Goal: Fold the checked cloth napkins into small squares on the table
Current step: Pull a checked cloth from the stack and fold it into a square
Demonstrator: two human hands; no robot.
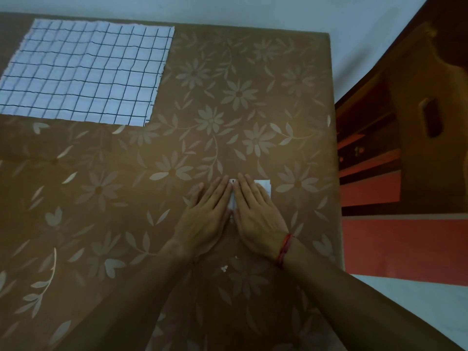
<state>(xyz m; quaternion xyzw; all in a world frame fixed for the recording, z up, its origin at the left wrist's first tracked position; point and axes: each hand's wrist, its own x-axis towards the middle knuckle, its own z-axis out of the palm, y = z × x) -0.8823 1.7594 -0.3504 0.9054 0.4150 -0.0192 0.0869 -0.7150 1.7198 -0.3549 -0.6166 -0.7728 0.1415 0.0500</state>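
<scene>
We lay our left grip and right grip flat, fingers straight and grasping nothing, on the small folded napkin near the worktop's right edge, likely to set its creases. A second checked napkin lies unfolded at far left.

We see our hands side by side on the folded napkin, near the table's right edge; the napkin pile lies far-left.

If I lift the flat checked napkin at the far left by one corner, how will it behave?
Probably floppy: the checked napkin lies flat with small wrinkles bending its lines, so it would likely hang and drape. It looks thin, so likely light. Pushed, it may bunch up rather than slide on the tablecloth.
</scene>
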